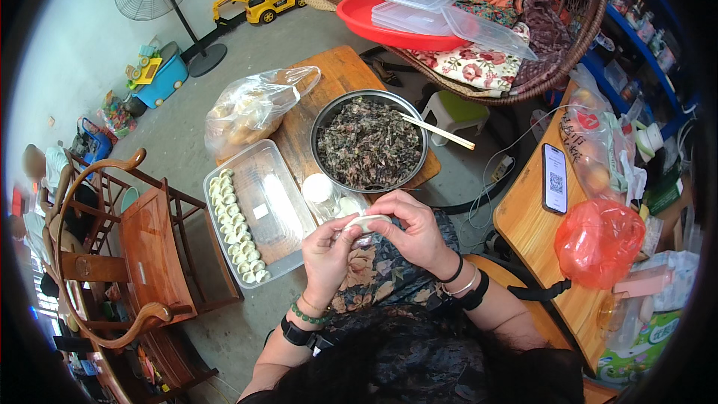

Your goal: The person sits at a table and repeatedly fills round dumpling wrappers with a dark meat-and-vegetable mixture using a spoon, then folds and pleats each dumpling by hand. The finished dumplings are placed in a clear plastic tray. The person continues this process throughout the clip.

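Note:
Between my left hand (330, 248) and my right hand (412, 228) is a folded dumpling (368, 221), its pale wrapper pinched by the fingers of both hands above my lap. Just beyond them stands a round metal bowl (367, 140) of dark minced filling, with a pair of chopsticks (443, 132) resting over its right rim. A clear plastic tray (280, 202) lies to the left, holding rows of shaped dumplings (234, 227) along its left side. Beside the tray, a plastic bag (336, 202) contains pale round wrappers, partly hidden by my hands.
A knotted clear bag (247, 115) of yellowish items sits on the small wooden table (331, 64). At right, a side table (521, 196) carries a phone (554, 178) and a red plastic bag (600, 244). A wooden armchair (151, 252) stands left; people sit beyond it.

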### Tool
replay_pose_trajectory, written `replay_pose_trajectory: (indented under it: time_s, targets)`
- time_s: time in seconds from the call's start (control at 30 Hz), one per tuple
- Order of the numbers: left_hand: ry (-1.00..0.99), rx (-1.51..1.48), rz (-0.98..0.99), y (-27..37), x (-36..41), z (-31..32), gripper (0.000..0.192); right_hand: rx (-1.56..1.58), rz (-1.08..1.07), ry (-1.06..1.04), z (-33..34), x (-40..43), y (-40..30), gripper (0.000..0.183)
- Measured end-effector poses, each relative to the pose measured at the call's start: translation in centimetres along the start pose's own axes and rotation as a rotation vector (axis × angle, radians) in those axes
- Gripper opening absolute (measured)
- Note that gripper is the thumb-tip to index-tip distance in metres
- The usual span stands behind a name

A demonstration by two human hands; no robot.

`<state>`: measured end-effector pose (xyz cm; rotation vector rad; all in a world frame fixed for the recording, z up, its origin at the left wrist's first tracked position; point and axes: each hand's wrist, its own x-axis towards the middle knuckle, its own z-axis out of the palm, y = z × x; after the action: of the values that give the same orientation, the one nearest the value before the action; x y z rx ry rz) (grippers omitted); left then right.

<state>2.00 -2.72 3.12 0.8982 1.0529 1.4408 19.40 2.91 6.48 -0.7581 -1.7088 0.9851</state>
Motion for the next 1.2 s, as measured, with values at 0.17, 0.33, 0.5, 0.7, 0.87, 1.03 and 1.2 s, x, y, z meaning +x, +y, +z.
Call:
replay_pose_trajectory:
  time_s: [0.17,0.33,0.5,0.7,0.87,1.03,1.2]
  targets:
    - [0.025,-0.109,-0.048,0.7,0.5,-0.3,0.022,0.072,0.111,0.033,0.0,-0.5,0.5,0.016]
    - [-0.131,-0.031,-0.020,2.2,0.4,0.0,0.023,0.061,0.112,-0.044,-0.3,-0.1,0.0,0.014]
    - [-0.185,0.204,0.010,2.8,1.1,-0.2,0.026,0.105,0.135,-0.145,-0.4,-0.1,-0.2,0.017]
    - [-0.139,0.074,-0.037,3.0,1.0,0.2,0.021,0.493,0.417,-0.094,-0.5,-0.5,0.7,0.016]
    - [-0.128,0.045,-0.024,2.7,0.9,0.2,0.020,0.342,0.445,-0.137,-0.9,-0.4,0.3,0.009]
    - [-0.121,0.125,-0.033,3.0,0.8,0.3,0.016,0.078,0.164,-0.171,-1.2,0.0,-0.5,0.009]
    - [-0.107,0.390,0.141,2.5,0.9,-0.1,0.019,-0.034,0.168,-0.199,-1.1,0.3,-1.2,0.012]
